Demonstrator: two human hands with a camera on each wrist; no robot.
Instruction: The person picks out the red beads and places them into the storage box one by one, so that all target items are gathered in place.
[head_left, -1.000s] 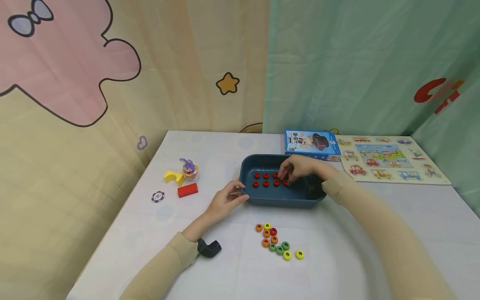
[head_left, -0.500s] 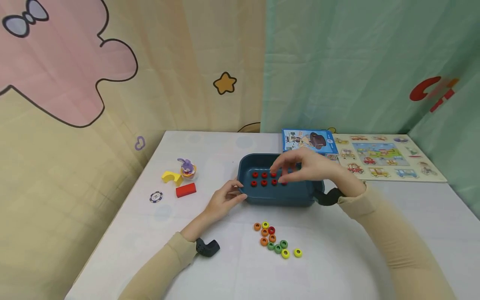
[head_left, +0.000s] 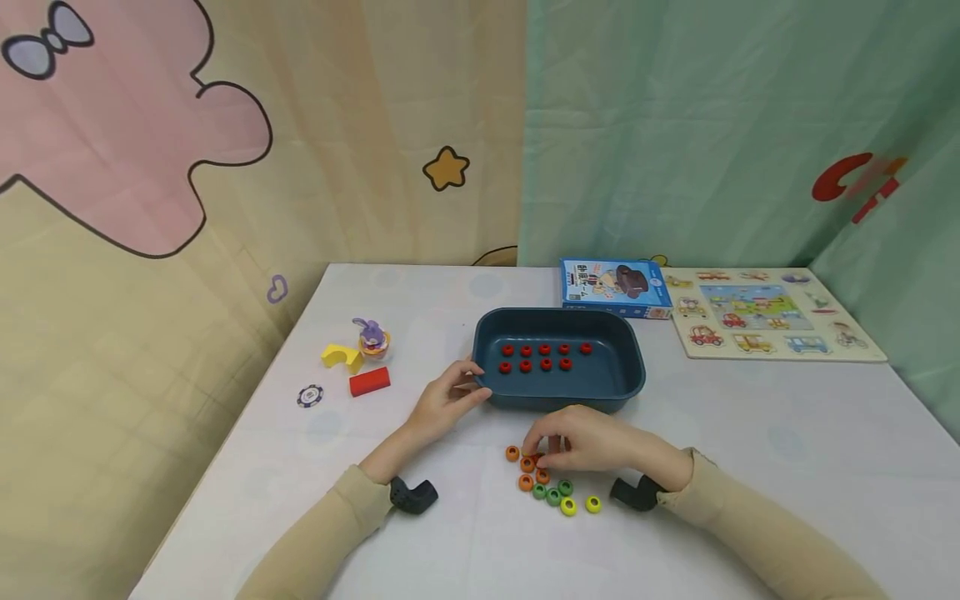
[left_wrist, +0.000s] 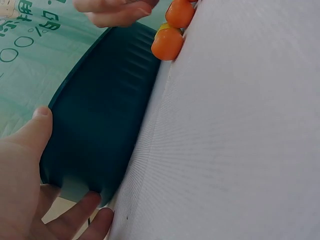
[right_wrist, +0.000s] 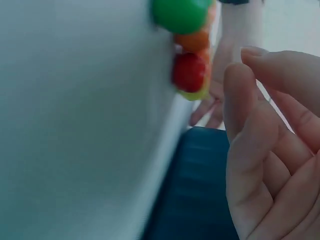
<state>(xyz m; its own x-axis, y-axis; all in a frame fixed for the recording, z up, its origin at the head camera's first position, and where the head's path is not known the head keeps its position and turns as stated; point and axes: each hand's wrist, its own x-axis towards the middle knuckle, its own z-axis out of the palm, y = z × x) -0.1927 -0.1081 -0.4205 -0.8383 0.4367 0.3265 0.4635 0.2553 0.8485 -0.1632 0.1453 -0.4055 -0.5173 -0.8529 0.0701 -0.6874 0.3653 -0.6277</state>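
A dark blue tray (head_left: 611,379) bears two rows of red beads (head_left: 544,364). At its near left corner my left hand (head_left: 441,405) holds the tray, thumb on the rim and fingers at the end wall in the left wrist view. My right hand (head_left: 588,438) reaches over the loose beads in front of the tray, its bent thumb and index finger just above a red bead (right_wrist: 189,72). Nothing shows between those fingertips in the right wrist view. Around that bead lie orange beads (head_left: 526,482), green beads (head_left: 553,497) and yellow beads (head_left: 568,507).
Left of the tray are a purple rabbit toy (head_left: 371,335), a yellow arch block (head_left: 342,357), a red block (head_left: 370,382) and a poker chip (head_left: 310,396). Behind stand a blue box (head_left: 617,287) and a picture puzzle board (head_left: 772,321). Curtains hang along the table's far edge.
My right hand has left the tray, where another red bead now shows in the far row, and come down toward me to the loose beads. The left hand stays at the tray.
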